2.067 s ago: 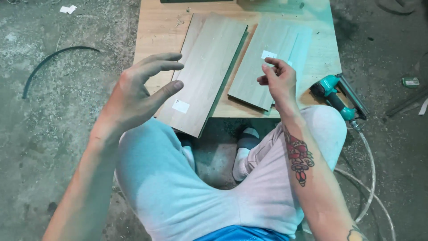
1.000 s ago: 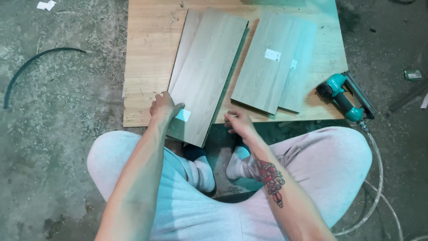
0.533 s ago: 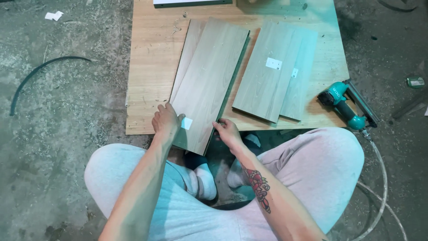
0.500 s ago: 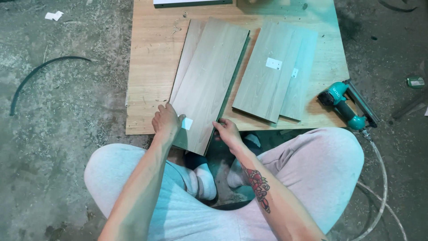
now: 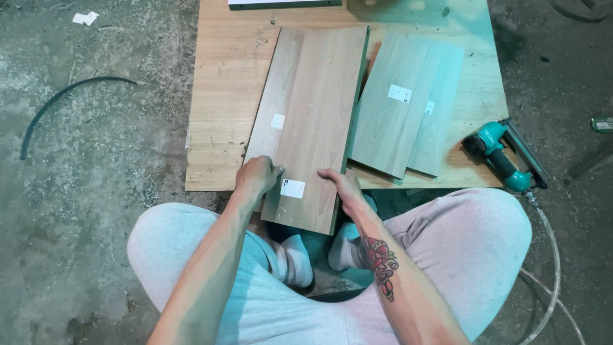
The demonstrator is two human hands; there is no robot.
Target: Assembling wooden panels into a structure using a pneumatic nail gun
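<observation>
L hand [image 5: 257,179] + R hand [image 5: 343,186] flat on top panel [image 5: 316,121], not clamped | keep edges flush w/ lower panel [image 5: 273,108], press evenly

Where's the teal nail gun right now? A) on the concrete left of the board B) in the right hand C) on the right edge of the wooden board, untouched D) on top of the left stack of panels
C: the teal nail gun lies at the right edge of the wooden board, while the left hand and right hand both rest on the top panel of the left stack.
</observation>
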